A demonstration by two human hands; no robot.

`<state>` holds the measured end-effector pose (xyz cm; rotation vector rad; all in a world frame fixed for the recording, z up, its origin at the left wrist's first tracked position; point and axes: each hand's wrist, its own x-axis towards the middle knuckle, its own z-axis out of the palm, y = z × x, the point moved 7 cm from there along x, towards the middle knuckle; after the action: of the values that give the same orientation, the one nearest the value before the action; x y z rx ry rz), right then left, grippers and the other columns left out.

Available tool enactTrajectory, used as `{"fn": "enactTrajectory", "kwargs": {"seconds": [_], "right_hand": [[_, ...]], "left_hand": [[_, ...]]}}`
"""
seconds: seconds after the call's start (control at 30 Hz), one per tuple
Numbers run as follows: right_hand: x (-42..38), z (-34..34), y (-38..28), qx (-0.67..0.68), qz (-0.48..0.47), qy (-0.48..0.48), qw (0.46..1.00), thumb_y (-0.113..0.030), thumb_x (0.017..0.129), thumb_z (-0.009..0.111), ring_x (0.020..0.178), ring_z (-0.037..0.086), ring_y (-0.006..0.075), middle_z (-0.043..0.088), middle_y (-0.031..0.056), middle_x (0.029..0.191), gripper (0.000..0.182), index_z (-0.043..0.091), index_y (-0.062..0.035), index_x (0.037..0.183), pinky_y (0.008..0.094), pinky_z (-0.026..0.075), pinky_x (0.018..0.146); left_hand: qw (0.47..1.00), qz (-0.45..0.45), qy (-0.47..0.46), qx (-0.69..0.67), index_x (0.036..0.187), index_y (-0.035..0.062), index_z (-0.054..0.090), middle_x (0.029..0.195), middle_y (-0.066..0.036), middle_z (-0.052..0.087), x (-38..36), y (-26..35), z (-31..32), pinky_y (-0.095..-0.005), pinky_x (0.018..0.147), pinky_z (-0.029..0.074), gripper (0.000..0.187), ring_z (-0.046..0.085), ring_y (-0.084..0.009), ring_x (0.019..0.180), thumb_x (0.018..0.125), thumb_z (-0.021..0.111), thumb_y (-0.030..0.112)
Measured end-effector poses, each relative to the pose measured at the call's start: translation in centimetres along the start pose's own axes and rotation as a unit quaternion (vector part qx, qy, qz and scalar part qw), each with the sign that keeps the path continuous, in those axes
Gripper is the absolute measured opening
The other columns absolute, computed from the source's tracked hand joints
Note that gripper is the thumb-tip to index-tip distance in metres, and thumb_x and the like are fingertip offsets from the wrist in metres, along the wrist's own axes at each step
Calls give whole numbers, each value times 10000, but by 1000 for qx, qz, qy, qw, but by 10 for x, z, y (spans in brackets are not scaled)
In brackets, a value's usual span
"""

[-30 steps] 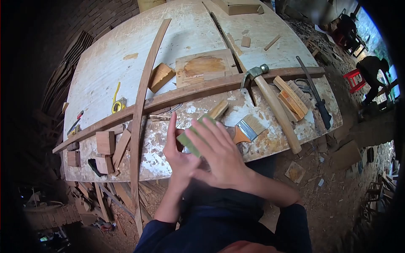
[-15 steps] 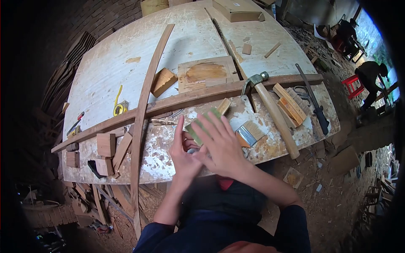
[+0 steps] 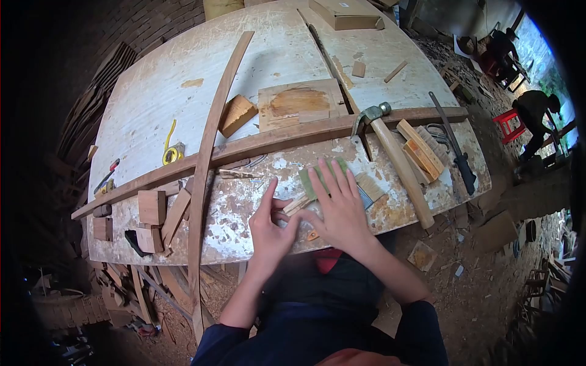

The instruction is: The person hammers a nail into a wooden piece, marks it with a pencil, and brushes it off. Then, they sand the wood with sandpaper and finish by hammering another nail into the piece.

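Note:
My left hand (image 3: 271,226) grips the near end of a short wooden piece (image 3: 297,204), its fingers curled around it and partly hidden. Laid over the far part of that piece is my right hand (image 3: 340,210), holding a green sheet of sandpaper (image 3: 307,183) against it under its outstretched fingers. The wood's far end is hidden by the sheet and hand. Just right of my right fingers lies a paintbrush (image 3: 370,188) with pale bristles, its handle mostly covered.
A long wooden bar (image 3: 281,140) crosses the worktable (image 3: 165,91), with a thin strip (image 3: 204,152) lying across it. A hammer (image 3: 400,171), wood pieces (image 3: 421,155) and a dark long tool (image 3: 452,140) are at right. Blocks (image 3: 151,207) and a tape measure (image 3: 173,154) lie left.
My right hand and the green sandpaper have shifted right and slightly up along the wooden piece, uncovering its near part and covering more of the paintbrush. My left hand stays nearly in place.

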<state>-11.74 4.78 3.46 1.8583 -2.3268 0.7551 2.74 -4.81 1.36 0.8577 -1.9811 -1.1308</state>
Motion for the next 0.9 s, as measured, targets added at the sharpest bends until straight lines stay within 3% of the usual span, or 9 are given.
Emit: {"fn": "enactTrajectory", "kwargs": {"seconds": [0.13,0.27,0.37,0.4,0.5,0.6,0.73,0.83,0.9], "right_hand": [[-18,4,-33,57,-91,-64,992,-623,1056,591,1631,324,449,387,244,1737,882,441,3,1658,606,213,1334],[-12,-5,1,-14,21,-15,1000,-633,1048,601,1644,310,437,382,236,1745,889,441,-14,1665,599,208,1339],[-27,-6,-42,79,-72,-80,991,-608,1050,616,1644,306,442,375,243,1748,879,436,-8,1667,601,218,1334],[-20,-5,-25,49,-73,-72,993,-618,1044,621,1641,306,452,371,256,1746,890,441,-5,1662,610,231,1328],[-8,-4,15,-13,51,-5,999,-571,1038,655,1630,332,455,380,259,1742,864,449,-1,1654,608,244,1325],[-22,-12,-45,81,-61,-53,993,-512,1041,675,1625,335,463,386,267,1734,844,434,10,1658,606,252,1321],[-6,-11,18,-3,51,-11,999,-644,1040,621,1619,343,465,416,265,1712,906,457,13,1643,606,253,1322],[-22,-12,-43,68,-50,-43,995,-686,1040,593,1615,349,464,425,265,1707,924,470,9,1636,604,255,1322],[-14,-10,-12,57,-30,-35,997,-705,1034,586,1606,356,476,423,272,1706,946,459,7,1643,611,250,1323]], "left_hand": [[1000,-10,-5,3,1676,45,454,1010,-126,790,-1,-2,-2,-293,730,643,925,761,-146,817,864,896,14],[999,-14,2,-32,1696,54,423,1010,-114,792,-5,5,-1,-284,745,646,977,762,-136,852,848,905,3],[1000,-18,2,-26,1688,54,442,1004,-118,796,-5,-2,-2,-284,742,649,990,769,-140,846,827,930,10],[999,-19,2,-26,1684,54,450,1002,-119,797,-4,-4,-2,-283,741,649,994,772,-142,845,820,939,14],[1000,-4,8,-30,1671,55,473,1006,-123,804,-6,6,-1,-281,739,650,977,776,-139,852,816,944,9],[997,-34,-7,-62,1665,55,482,1017,-126,809,-5,9,-5,-278,745,654,974,777,-138,868,812,950,1],[999,-15,1,-39,1666,58,479,1043,-144,817,-10,16,-4,-286,757,665,970,792,-155,882,819,948,2],[998,-13,7,-55,1668,59,476,1049,-159,826,-8,11,-4,-299,756,673,967,807,-167,875,824,945,11],[998,-20,2,-57,1668,68,479,1032,-141,818,-9,10,-4,-287,744,672,977,786,-144,887,815,949,-10]]}}
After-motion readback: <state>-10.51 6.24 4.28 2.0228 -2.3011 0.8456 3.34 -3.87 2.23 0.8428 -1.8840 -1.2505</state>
